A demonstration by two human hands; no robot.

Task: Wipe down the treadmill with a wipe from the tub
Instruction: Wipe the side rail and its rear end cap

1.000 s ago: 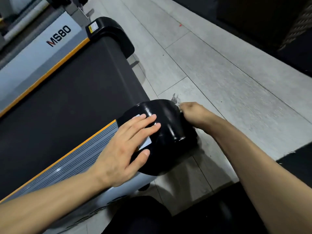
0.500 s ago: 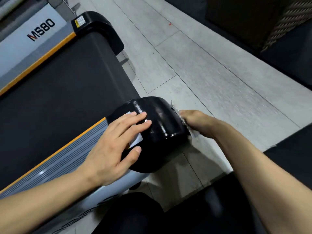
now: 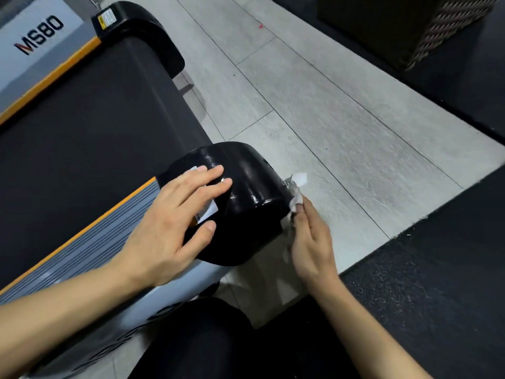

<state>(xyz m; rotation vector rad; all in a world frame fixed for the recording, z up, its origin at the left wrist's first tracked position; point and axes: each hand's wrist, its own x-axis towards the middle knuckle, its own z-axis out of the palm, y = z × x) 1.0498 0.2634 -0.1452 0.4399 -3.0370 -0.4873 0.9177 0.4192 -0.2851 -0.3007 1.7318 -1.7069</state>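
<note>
The treadmill's dark belt fills the left, with a grey ribbed side rail edged in orange. Its glossy black rear end cap is at centre. My left hand rests flat on top of the cap, fingers straight over a white label. My right hand presses a crumpled white wipe against the cap's right end face; part of the wipe sticks out above my fingers. No tub is in view.
A second black end cap sits at the belt's far corner, beside a grey panel marked MS80. Grey tiled floor lies to the right. Black rubber mat borders it at lower right. A dark woven object stands top right.
My right hand has slid down and toward me along the cap's end face, leaving more of the wipe showing above the fingers. The left hand stays on the cap.
</note>
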